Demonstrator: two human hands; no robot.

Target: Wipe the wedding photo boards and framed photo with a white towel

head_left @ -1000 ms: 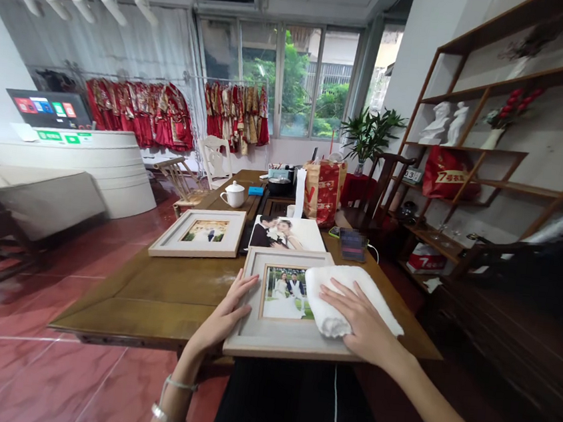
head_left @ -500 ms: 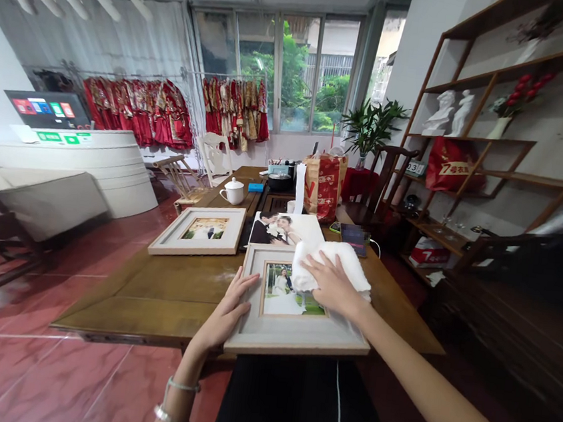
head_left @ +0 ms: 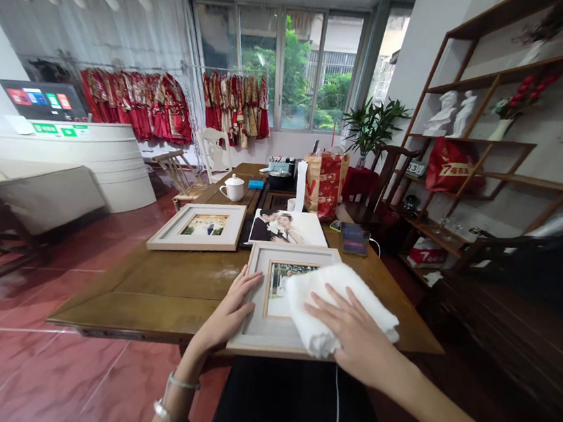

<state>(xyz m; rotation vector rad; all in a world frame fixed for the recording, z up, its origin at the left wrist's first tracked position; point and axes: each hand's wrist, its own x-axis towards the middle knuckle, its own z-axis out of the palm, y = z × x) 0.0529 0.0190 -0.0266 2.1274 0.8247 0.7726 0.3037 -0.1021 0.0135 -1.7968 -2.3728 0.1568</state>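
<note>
A pale wooden picture frame (head_left: pixel 250 322) with a wedding photo lies flat at the table's near edge. My left hand (head_left: pixel 232 306) rests on its left side, fingers apart and holding nothing. Over the right half of the frame a folded white cloth (head_left: pixel 323 289) covers part of the photo and the frame's lower right corner. My right hand (head_left: pixel 354 329) presses flat on the cloth with its fingers spread; the thumb is hidden. Beyond the frame is an unframed print (head_left: pixel 304 230) of a couple. To the left lies a second picture frame (head_left: pixel 163 235).
The wooden table (head_left: pixel 152 291) also bears a white lidded mug (head_left: pixel 234 188), a paper bag (head_left: pixel 329 186), a phone (head_left: pixel 354 239) on a cable and a small blue box (head_left: pixel 256 184). A wooden shelf unit (head_left: pixel 470 140) stands right, a white counter (head_left: pixel 110 166) left.
My right hand and the white cloth have moved right and toward me over the frame, leaving its top right and covering the lower right. The left hand stays on the left side.
</note>
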